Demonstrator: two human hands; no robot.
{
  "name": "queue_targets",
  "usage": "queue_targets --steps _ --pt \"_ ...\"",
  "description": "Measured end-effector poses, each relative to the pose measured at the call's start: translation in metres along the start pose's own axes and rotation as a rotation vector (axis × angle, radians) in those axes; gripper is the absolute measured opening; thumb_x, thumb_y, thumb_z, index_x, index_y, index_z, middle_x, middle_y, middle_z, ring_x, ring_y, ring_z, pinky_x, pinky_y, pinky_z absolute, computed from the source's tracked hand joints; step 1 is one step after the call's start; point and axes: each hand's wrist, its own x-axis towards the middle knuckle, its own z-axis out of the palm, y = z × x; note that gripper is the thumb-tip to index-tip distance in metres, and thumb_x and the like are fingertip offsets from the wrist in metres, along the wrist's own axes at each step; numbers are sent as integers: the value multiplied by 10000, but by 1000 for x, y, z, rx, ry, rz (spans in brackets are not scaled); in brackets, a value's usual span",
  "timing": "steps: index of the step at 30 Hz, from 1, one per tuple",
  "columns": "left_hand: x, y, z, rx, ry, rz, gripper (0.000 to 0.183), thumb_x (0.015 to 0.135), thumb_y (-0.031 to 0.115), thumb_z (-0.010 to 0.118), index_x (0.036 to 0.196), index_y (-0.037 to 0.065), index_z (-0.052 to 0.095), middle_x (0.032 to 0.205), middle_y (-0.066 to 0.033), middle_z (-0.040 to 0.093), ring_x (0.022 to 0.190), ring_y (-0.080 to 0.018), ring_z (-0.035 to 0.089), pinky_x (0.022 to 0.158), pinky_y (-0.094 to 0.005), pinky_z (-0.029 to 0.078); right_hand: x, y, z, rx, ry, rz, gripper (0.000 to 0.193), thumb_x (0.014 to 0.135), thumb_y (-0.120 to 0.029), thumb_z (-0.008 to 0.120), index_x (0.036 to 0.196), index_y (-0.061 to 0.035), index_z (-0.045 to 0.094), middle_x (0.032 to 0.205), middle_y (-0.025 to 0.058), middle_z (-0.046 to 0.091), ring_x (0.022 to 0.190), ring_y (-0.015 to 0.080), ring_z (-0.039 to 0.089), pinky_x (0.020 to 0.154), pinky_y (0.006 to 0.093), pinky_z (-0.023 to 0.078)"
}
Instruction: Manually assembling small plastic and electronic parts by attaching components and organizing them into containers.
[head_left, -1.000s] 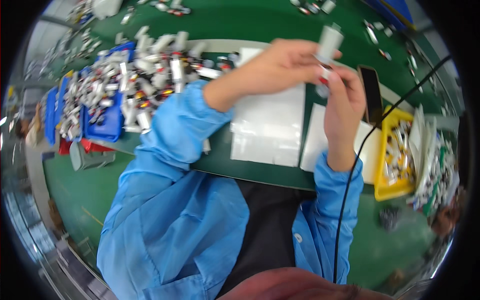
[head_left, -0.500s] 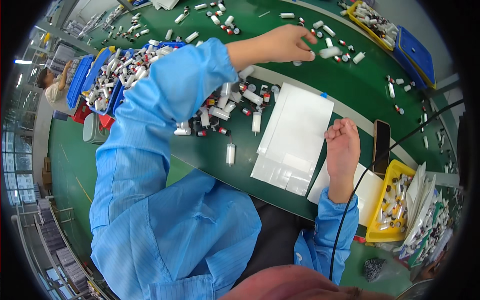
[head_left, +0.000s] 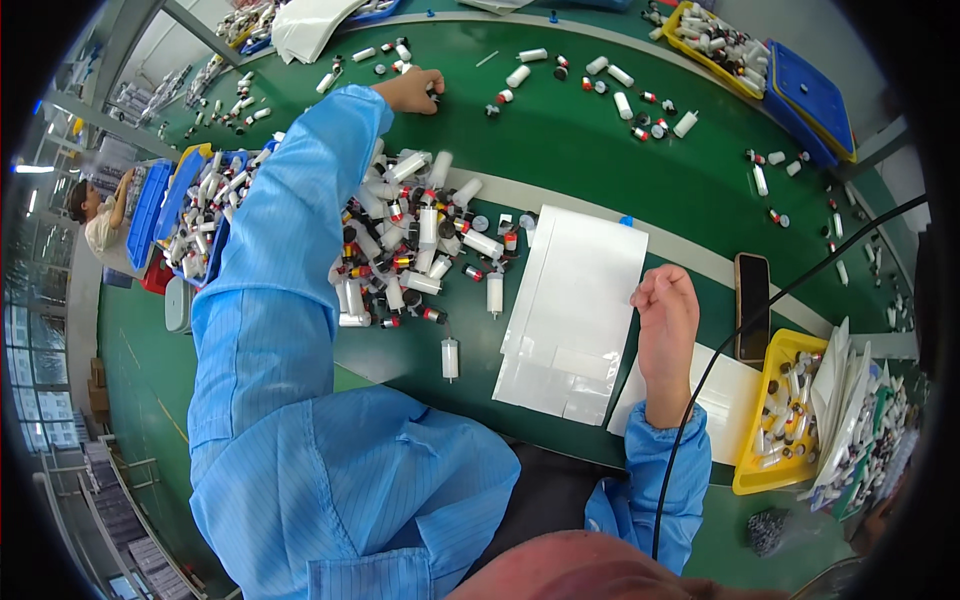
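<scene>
My left hand (head_left: pixel 412 92) reaches far across the green belt, its fingers curled down round a small dark piece that they mostly hide. Small white cylinders (head_left: pixel 403 50) with dark and red parts lie close beyond it. Under my left forearm spreads a heap of white plastic cylinders (head_left: pixel 428 225) with red, black and clear fittings. My right hand (head_left: pixel 665 310) is held with fingers bent in and nothing visible in them, beside the right edge of a stack of white plastic bags (head_left: pixel 575 300). One single cylinder (head_left: pixel 450 358) stands apart near the table's front edge.
Blue bins (head_left: pixel 205 225) full of cylinders stand at the left. At the right are a phone (head_left: pixel 752 305), a yellow tray (head_left: pixel 745 470) of small parts and a dark cable (head_left: pixel 765 312) crossing the view. Another person (head_left: pixel 100 215) works at the far left.
My left hand has moved left along the belt, from beside a blurred white cylinder to its present spot. My right hand stays curled by the bags. The whole view has shifted a little.
</scene>
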Motion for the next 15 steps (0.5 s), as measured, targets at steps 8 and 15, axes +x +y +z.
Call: queue_targets --steps 8,15 --pt "-107 100 -119 -209 -82 285 245 784 75 618 1021 92 558 955 -35 594 771 -125 569 638 -315 476 -4 2 -4 -143 72 -45 96 944 -106 601 1018 -46 591 887 2 569 813 100 511 772 245 411" --pt "-212 200 -116 -114 -323 256 306 798 119 704 1095 81 644 1017 -56 653 938 -177 607 755 -325 512 -10 5 9 -426 -21 -200 160 857 -12 711 977 -22 605 889 1 598 829 89 558 787 235 450"
